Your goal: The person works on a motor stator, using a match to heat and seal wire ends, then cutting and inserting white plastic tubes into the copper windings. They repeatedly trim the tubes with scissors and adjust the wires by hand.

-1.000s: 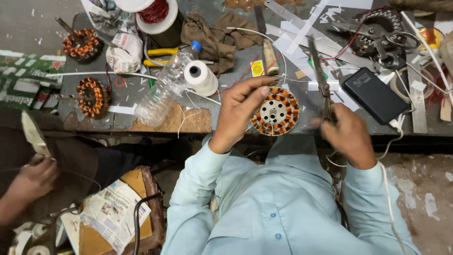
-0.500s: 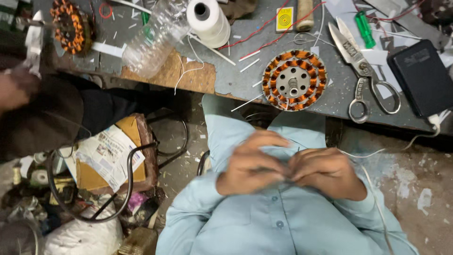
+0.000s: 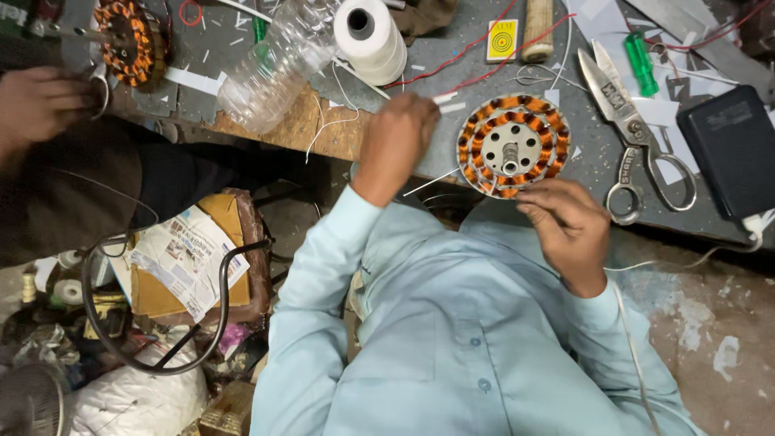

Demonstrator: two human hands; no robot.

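Observation:
A round motor stator (image 3: pixel 513 146) with copper windings lies on the grey workbench (image 3: pixel 452 48) near its front edge. My left hand (image 3: pixel 397 139) rests on the bench just left of the stator, fingers curled near thin white strips; whether it grips one I cannot tell. My right hand (image 3: pixel 567 222) touches the stator's lower rim with its fingertips, fingers pinched at the windings. Both light blue sleeves fill the lower view.
Large scissors (image 3: pixel 634 133), a green screwdriver (image 3: pixel 641 64), a black box (image 3: pixel 733 149), a white thread spool (image 3: pixel 370 34), a clear plastic bottle (image 3: pixel 278 69) and a yellow card (image 3: pixel 502 40) lie on the bench. Another person's hand (image 3: pixel 40 105) works by a second stator (image 3: pixel 129 40) at left.
Both my hands have risen from my lap to the bench: the left beside the stator, the right onto its lower rim. The view has shifted slightly.

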